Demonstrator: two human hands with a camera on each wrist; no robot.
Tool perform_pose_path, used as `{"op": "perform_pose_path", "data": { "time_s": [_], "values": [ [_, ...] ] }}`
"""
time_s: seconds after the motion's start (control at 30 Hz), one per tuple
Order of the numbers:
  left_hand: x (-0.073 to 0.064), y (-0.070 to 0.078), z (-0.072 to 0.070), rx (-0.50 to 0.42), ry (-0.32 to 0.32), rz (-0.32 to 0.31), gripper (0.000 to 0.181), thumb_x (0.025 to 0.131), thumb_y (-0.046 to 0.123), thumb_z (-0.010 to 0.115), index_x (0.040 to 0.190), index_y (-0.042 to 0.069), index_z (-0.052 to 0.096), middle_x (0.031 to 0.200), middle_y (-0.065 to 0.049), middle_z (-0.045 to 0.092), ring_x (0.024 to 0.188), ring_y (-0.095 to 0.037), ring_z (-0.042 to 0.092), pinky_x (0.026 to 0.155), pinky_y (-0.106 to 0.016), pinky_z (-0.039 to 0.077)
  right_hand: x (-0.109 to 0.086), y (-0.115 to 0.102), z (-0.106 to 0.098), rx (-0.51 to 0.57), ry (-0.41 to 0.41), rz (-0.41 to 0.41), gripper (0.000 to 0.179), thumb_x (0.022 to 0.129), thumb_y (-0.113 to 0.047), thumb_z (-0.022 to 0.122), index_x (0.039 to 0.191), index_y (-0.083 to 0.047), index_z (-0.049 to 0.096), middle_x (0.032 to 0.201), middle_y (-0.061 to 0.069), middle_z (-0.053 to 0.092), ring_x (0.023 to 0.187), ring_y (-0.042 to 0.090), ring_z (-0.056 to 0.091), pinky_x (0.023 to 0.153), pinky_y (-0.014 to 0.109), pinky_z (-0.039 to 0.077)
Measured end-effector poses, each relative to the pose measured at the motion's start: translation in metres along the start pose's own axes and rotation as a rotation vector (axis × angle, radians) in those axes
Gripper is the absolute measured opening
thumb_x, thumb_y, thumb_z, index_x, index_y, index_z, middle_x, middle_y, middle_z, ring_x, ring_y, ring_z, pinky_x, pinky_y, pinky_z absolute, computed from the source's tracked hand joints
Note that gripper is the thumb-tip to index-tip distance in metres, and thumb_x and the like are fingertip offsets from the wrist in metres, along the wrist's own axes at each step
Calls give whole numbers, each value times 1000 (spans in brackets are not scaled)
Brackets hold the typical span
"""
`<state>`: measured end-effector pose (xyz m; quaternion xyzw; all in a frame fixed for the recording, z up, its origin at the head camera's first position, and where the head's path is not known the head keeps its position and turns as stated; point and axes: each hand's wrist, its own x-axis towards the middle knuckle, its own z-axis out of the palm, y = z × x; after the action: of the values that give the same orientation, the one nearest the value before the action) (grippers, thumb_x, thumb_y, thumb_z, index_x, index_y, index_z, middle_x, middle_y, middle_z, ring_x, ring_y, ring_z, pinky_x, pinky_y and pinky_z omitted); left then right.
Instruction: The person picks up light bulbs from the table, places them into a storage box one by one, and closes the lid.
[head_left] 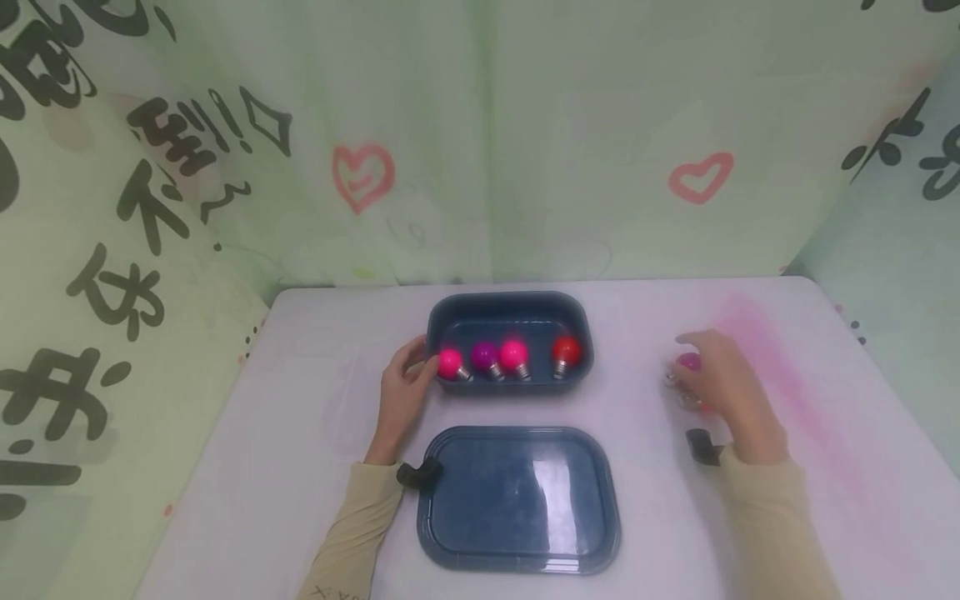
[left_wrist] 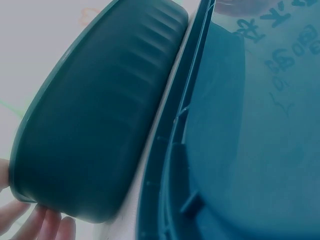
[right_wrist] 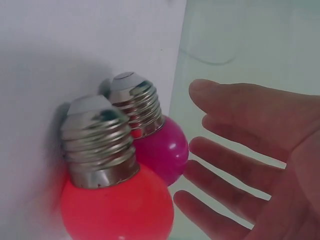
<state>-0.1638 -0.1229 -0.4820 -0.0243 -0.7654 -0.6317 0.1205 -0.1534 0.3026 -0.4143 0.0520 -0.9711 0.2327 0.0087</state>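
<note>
My left hand (head_left: 402,398) grips the left end of a dark blue plastic box (head_left: 510,297), thumb at the rim and fingers against the outside wall. Inside the box, a pink bulb (head_left: 450,364), a purple bulb (head_left: 485,356), another pink bulb (head_left: 514,354) and a red bulb (head_left: 566,350) lie along the near side. At the right, my right hand (head_left: 726,379) reaches over two more bulbs on the table. The right wrist view shows a red bulb (right_wrist: 117,205) and a purple bulb (right_wrist: 167,150), with spread fingers close beside the purple one.
A dark blue lid (head_left: 517,492) lies flat on the white table (head_left: 300,433), in front of the box. Black wrist cameras (head_left: 420,475) are strapped at both cuffs. Curtains (head_left: 480,167) with drawn hearts and writing stand behind and at the sides.
</note>
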Motion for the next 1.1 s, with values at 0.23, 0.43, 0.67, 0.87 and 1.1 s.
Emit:
{"op": "perform_pose_path", "data": {
  "time_s": [0.23,0.43,0.67,0.87,1.1],
  "values": [
    [-6,25,-2,-23,-20,-3,46,93,6,68,135,-10,53,132,-30,58,120,-43,58,102,-54,49,0,8,2,1,13,2,43,87,-4,70,123,16,56,119,39,56,114,54,49,103,66,37],
    [-8,36,-4,-31,-43,-11,46,94,5,67,135,-11,52,132,-31,57,122,-44,57,103,-54,48,0,11,2,-2,15,10,40,88,-3,70,121,16,57,115,38,57,111,52,50,102,66,38],
    [-8,37,-3,-20,-37,-9,46,94,4,66,135,-12,52,132,-31,57,121,-44,57,103,-53,49,-1,9,0,0,-28,53,36,88,-1,68,118,16,59,110,36,58,99,46,54,97,65,42],
    [-9,38,-3,-27,-37,-15,47,94,5,67,135,-12,52,132,-32,57,122,-45,56,103,-54,48,-1,7,-2,24,-53,70,35,89,0,67,119,17,59,110,36,61,98,46,58,99,66,41],
    [-9,38,-3,-24,-26,-12,46,93,4,67,134,-13,52,131,-32,58,120,-44,58,102,-54,49,-1,-2,-2,39,-4,32,30,92,-1,64,117,15,60,114,36,61,106,51,57,99,65,42]
  ]
}}
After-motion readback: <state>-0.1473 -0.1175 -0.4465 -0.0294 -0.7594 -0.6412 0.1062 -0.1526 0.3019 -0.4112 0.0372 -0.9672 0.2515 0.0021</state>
